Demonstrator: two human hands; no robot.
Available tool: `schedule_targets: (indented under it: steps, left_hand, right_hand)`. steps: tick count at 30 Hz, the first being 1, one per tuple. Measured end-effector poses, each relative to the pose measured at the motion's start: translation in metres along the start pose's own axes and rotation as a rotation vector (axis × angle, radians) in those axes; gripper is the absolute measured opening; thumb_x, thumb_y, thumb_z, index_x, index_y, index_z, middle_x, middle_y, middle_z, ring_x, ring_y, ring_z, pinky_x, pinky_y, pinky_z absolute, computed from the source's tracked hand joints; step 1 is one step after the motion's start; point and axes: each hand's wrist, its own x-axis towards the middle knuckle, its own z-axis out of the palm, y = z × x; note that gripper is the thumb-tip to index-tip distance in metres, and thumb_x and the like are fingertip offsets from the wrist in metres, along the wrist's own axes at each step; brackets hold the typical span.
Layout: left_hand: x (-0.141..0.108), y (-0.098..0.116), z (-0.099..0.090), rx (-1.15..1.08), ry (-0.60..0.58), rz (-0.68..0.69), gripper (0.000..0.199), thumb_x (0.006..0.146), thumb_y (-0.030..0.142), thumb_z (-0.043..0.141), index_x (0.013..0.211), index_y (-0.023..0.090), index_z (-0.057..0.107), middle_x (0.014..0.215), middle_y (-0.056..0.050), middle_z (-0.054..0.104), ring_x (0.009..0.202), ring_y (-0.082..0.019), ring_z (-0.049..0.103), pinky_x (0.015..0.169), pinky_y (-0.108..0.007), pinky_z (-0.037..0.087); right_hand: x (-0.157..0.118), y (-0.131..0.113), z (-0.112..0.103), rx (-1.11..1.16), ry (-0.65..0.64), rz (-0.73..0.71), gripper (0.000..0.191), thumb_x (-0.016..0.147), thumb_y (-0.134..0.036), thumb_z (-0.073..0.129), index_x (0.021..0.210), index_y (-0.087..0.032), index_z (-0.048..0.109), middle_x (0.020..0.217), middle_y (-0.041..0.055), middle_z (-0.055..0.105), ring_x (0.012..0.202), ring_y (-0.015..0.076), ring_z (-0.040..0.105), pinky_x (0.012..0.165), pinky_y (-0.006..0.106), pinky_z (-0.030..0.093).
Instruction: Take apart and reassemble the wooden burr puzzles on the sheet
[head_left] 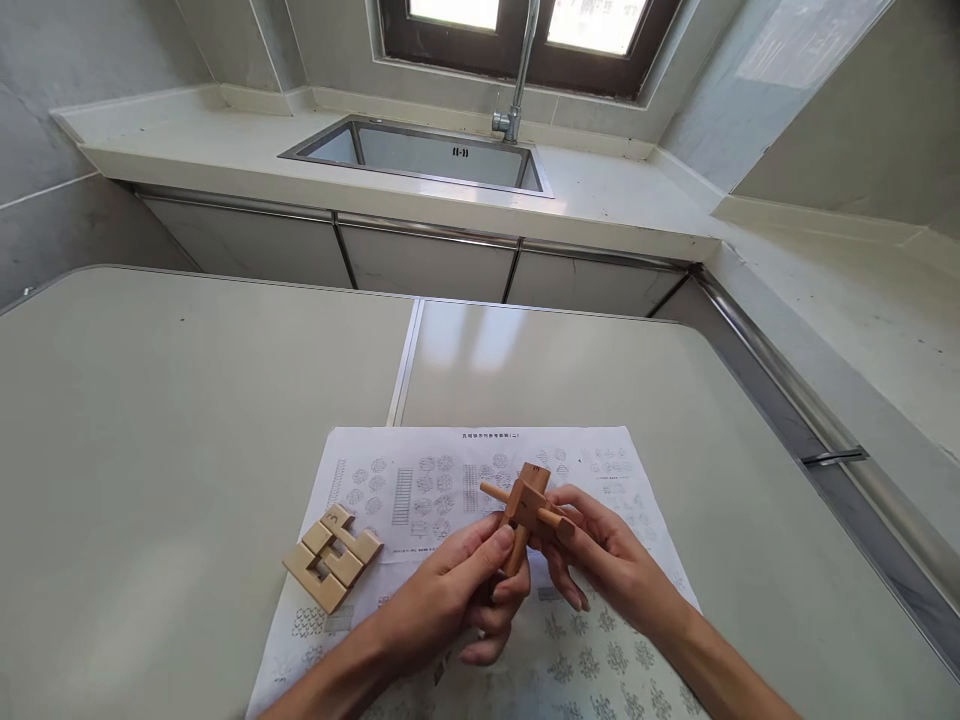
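Above a printed sheet (360, 580) covered in small diagrams, both hands hold a reddish-brown wooden puzzle (529, 503) made of crossed blocks and rods. My left hand (465, 585) pinches its lower left part between thumb and fingers. My right hand (619, 560) grips it from the right, thumb and fingers near a rod that sticks out to the lower right. Another thin rod points to the upper left. A paler wooden puzzle (319, 572) of notched blocks lies at the left, partly on the sheet, with a "3" on one block.
The pale table (210, 420) has a seam down its middle. Beyond its far edge stands a counter (607, 200) with a sink (420, 150) and a metal faucet (517, 85) below a window. The counter continues along the right side.
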Motion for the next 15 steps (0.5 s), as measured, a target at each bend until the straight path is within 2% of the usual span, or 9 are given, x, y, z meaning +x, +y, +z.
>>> schedule_targets:
  steps: [5,10,15]
  left_hand:
    - [-0.0004,0.0025,0.0020,0.012,0.025,-0.005,0.035,0.106,0.057,0.056,0.109,0.022,0.052,0.074,0.009,0.038,0.045,-0.004,0.020,0.040,-0.015,0.030]
    - [-0.0008,0.0051,0.0066,0.040,0.039,-0.008,0.039,0.104,0.061,0.057,0.105,0.022,0.050,0.075,0.009,0.039,0.045,-0.004,0.022,0.039,-0.015,0.031]
    - [-0.0003,0.0048,0.0067,0.053,0.041,-0.009,0.041,0.103,0.062,0.058,0.102,0.022,0.049,0.076,0.009,0.041,0.045,-0.003,0.023,0.039,-0.015,0.032]
  right_hand:
    - [-0.0006,0.0024,0.0031,0.004,0.054,0.010,0.026,0.109,-0.049,0.058,0.114,-0.023,0.060,0.070,-0.0047,0.059,0.049,0.0086,0.056,0.050,0.022,0.045]
    - [-0.0007,-0.0004,0.0059,0.024,0.054,0.017,0.027,0.109,-0.050,0.058,0.112,-0.022,0.062,0.082,-0.0005,0.065,0.051,0.0079,0.058,0.050,0.022,0.046]
    - [-0.0012,0.0021,0.0069,0.052,0.087,0.006,0.027,0.109,-0.048,0.059,0.114,-0.022,0.063,0.080,-0.0016,0.062,0.054,0.0088,0.059,0.050,0.021,0.046]
